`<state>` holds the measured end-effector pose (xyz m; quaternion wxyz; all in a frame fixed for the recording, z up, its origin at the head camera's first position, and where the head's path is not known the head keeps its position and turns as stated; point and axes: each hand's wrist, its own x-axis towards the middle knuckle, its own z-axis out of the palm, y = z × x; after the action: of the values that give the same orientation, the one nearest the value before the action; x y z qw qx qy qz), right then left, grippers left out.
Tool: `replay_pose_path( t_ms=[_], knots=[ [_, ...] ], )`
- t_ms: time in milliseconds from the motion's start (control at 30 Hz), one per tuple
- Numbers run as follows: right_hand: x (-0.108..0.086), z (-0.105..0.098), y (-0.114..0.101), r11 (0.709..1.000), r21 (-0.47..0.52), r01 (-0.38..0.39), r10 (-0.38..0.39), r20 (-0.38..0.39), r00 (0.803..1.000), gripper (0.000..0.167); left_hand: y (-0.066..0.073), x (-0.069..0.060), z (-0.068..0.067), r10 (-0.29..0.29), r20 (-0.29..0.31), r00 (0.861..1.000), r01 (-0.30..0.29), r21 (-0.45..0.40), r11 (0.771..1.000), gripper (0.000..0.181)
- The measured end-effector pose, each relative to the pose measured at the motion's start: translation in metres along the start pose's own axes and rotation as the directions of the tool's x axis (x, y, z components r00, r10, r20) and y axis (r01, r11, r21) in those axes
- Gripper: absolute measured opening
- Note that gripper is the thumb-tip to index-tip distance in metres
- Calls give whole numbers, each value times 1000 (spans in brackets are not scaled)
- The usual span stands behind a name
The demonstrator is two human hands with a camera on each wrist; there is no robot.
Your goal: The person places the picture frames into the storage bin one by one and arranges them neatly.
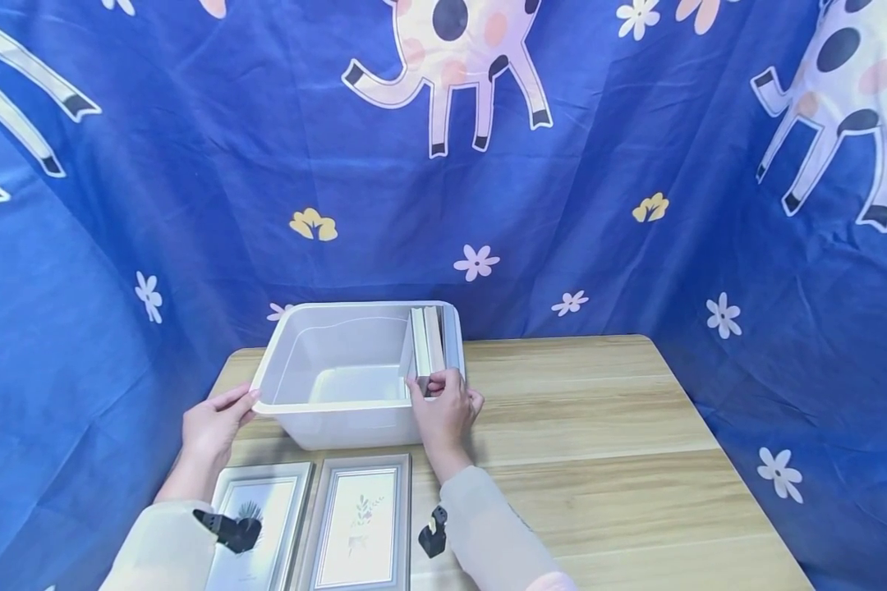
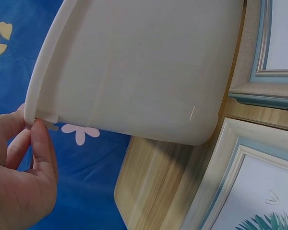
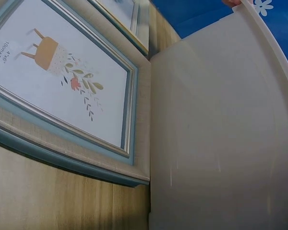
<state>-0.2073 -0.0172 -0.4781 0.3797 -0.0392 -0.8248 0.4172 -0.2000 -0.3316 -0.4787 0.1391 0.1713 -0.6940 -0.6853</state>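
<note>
A white plastic bin (image 1: 340, 423) stands at the back left of the wooden table. My left hand (image 1: 213, 428) pinches its rim at the front left corner, thumb and fingertips on the lip in the left wrist view. Several slim picture frames (image 1: 434, 336), seen edge-on, stand upright side by side along the bin's right wall. My right hand (image 1: 447, 413) reaches over the front right rim, thumb and curled fingers pinching the near end of the leftmost pale one. The right wrist view does not show this hand, only the bin's outer wall (image 3: 216, 120).
In front of the bin, two picture frames lie face up: one with a leafy plant print (image 1: 266, 492) at left, one with a potted plant print (image 1: 362, 513) beside it. Bare wooden tabletop (image 1: 599, 443) extends to the right. A patterned blue cloth (image 1: 369, 230) hangs behind and around the table.
</note>
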Motion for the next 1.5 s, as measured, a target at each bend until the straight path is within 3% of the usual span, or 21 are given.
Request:
replay_pose_path(
  t_ms=[67,167,267,300,500,633,733,800,867,900,1000,1133,1333,1500],
  knots=[
    [0,0,1,1000,22,15,-15,-10,1000,39,6,-7,3,8,-2,1000,-8,-43,999,41],
    [0,-1,3,998,51,27,-25,-31,999,39,13,-14,5,28,-4,1000,-28,-14,1000,43],
    [1,-2,5,997,79,24,-20,-46,999,38,18,-18,6,-12,-1,1000,12,-43,999,46],
    [2,-3,5,996,90,22,-17,-49,999,38,24,-21,8,-41,-17,999,41,-6,999,49],
    [7,-7,5,987,160,26,-17,-55,998,40,27,-20,8,-97,-15,995,96,-29,995,34],
    [13,-11,4,974,221,60,-45,-74,996,39,15,-12,5,-51,-11,999,52,8,999,37],
    [18,-14,5,962,254,97,-80,-75,994,37,-12,8,-5,8,8,1000,-8,-26,1000,37],
    [22,-16,6,954,274,118,-103,-67,992,37,-23,17,-10,23,14,1000,-22,-46,999,33],
    [26,-17,9,953,279,120,-110,-53,993,37,-23,16,-9,24,16,1000,-23,-48,999,31],
    [27,-18,10,952,283,118,-110,-46,993,37,-15,11,-7,12,14,1000,-12,-22,1000,34],
    [33,-20,14,949,297,102,-104,-10,995,39,9,-7,4,-30,-9,999,31,25,999,38],
    [39,-25,18,949,303,85,-107,58,992,44,27,-19,11,-88,-28,996,89,14,996,41],
    [48,-33,28,946,324,4,-69,190,979,53,29,-19,13,-90,-36,995,91,40,995,48],
    [55,-37,36,929,353,-108,-17,334,942,61,29,-20,11,-77,-33,997,78,38,996,43]
  ],
)
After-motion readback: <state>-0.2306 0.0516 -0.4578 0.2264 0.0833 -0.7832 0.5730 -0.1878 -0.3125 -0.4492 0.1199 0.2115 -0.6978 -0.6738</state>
